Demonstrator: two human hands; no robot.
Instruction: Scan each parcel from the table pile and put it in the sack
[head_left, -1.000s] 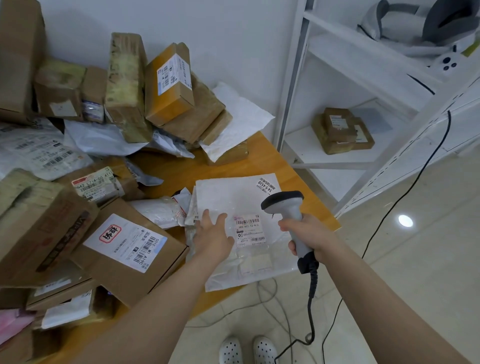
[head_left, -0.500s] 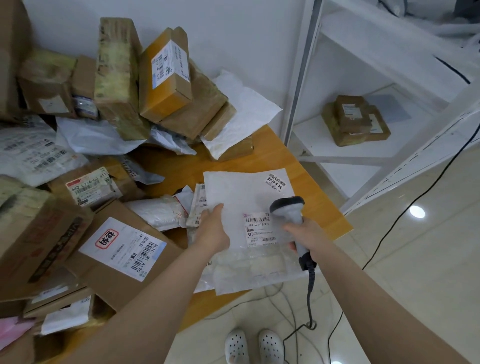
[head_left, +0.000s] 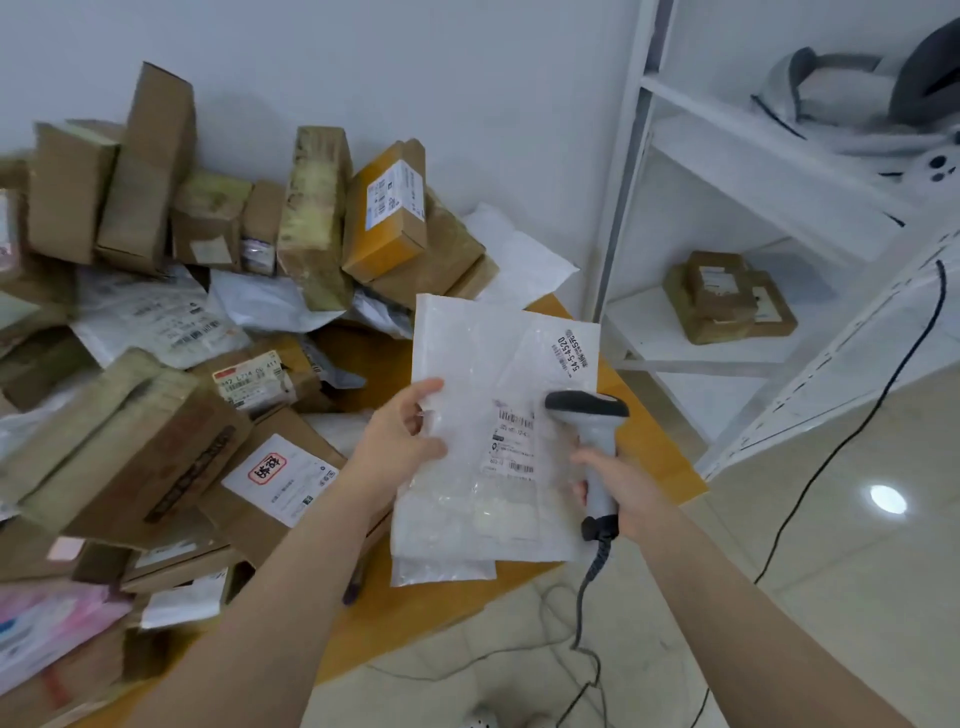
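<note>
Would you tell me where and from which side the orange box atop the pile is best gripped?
Probably by its upper end, coming from above and pinching it from labelled face to back. The orange box leans with its top standing clear, while a brown parcel backs its lower part and a tall box crowds one side.

Both my bare forearms reach forward and up, my left hand (head_left: 397, 439) pinching the white mailer (head_left: 478, 364) at its left edge with the thumb on top, my right hand (head_left: 621, 491) curled round the scanner (head_left: 589, 415) handle.
</note>
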